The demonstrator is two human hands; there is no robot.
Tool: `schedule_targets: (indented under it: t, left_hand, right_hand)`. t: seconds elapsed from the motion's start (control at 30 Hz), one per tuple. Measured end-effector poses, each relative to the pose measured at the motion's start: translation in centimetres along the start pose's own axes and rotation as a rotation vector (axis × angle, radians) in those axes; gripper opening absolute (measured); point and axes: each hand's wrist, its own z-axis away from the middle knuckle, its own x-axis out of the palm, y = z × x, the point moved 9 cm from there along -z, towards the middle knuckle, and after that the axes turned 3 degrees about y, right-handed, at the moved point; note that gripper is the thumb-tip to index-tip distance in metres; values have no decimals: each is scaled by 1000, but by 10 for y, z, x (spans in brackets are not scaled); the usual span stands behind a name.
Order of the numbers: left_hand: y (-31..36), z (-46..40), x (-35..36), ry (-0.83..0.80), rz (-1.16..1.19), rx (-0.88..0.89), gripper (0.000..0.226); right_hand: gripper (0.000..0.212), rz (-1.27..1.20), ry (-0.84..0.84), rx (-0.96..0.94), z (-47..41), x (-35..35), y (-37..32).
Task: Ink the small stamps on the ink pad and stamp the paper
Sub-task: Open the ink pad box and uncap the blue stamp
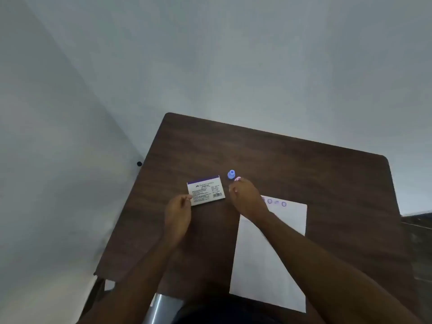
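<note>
On table (304, 164), ink pad (206, 190) (closed).

Your forearms are bare, no sleeves showing; your left hand (178, 213) and right hand (246, 198) wear no rings or gloves.

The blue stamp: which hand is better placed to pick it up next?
Probably the right hand: its fingertips lie just beside the blue stamp. The left hand is at the ink pad box.
</note>
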Motion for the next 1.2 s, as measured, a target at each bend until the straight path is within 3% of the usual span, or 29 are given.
schedule_targets:
  t: [0.37,0.57,1.2]
  left_hand:
    - [-36,-12,20,-112,35,-146,50]
    - [-40,-18,29,-157,139,-245,50]
    - [-38,0,30,-179,267,-308,36]
  right_hand:
    - [21,-225,-11,-62,-2,33,-20]
    - [20,-292,-10,-18,-4,36,-15]
    - [26,-322,14,33,-2,46,-1]
